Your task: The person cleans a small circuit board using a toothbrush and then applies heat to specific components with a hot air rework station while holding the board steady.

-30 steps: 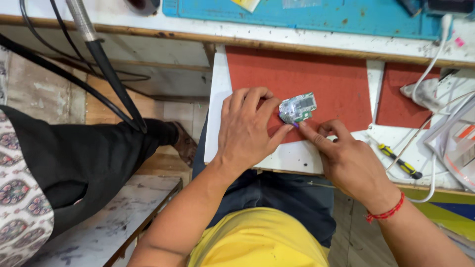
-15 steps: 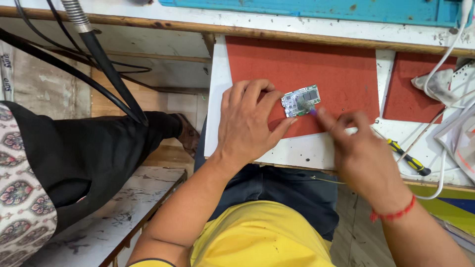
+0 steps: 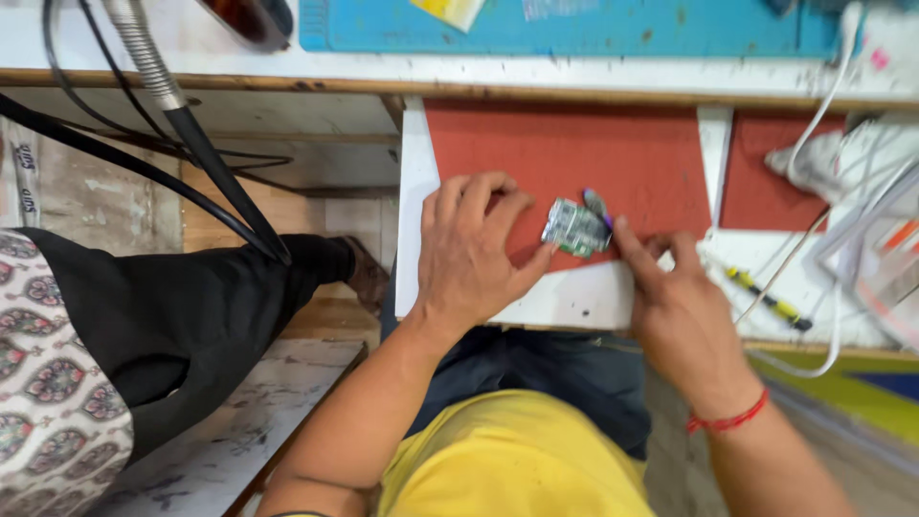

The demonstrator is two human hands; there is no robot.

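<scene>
Green and silver, the small circuit board (image 3: 574,228) lies on the red mat (image 3: 574,153), pinned at its left edge by the thumb and fingers of the left hand (image 3: 476,251), whose grip is flat and pressing rather than closed around it. The right hand (image 3: 675,306) comes at the board from its right side, its grip pinched shut on a thin purple-tipped tool (image 3: 598,206) whose end rests on the board's upper right corner.

Risk, as I judge it, lies in that light hold — the board is only pressed at one edge, so a hard push from the tool could skid it across the mat or flip it off the near lip of the surface (image 3: 574,297), straight into the lap below. A slipping tip could also scratch the board or jab the left thumb beside it.

Right of the right hand lie a yellow-handled screwdriver (image 3: 766,299) and a tangle of white cables (image 3: 842,191) — easy to snag with the wrist. Beyond both hands a blue mat (image 3: 574,29) covers a higher shelf. Left of the left hand, black hoses (image 3: 191,153) hang over another person's dark sleeve (image 3: 191,316) and patterned cloth; the room looks like a cramped, worn workshop.
</scene>
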